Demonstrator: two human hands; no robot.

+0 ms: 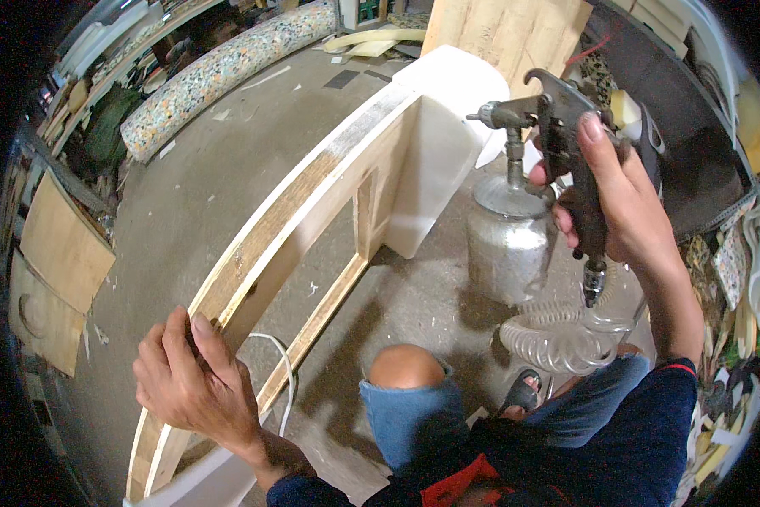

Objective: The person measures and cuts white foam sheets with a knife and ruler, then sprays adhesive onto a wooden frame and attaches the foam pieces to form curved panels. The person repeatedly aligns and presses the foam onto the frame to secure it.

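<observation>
My right hand (625, 186) is wrapped around the handle of a spray gun (570, 127), its thumb lying along the back of the body. Below the nozzle hangs a round silver metal cup (508, 245). The nozzle points left, toward the far end of a curved wooden frame (287, 207). White foam (452, 76) covers that end, and a pale panel (435, 173) hangs down its side. At the near left, my left hand (196, 384) grips the frame's upper rail, fingers bent over it. A clear coiled air hose (561, 338) runs from the gun's handle.
A speckled foam roll (228, 72) lies at the far left. Plywood pieces (63, 262) lean at the left, and a wooden board (506, 34) stands at the back. Foam scraps (735, 338) are heaped on the right. A white cable (288, 372) loops beside the lower rail.
</observation>
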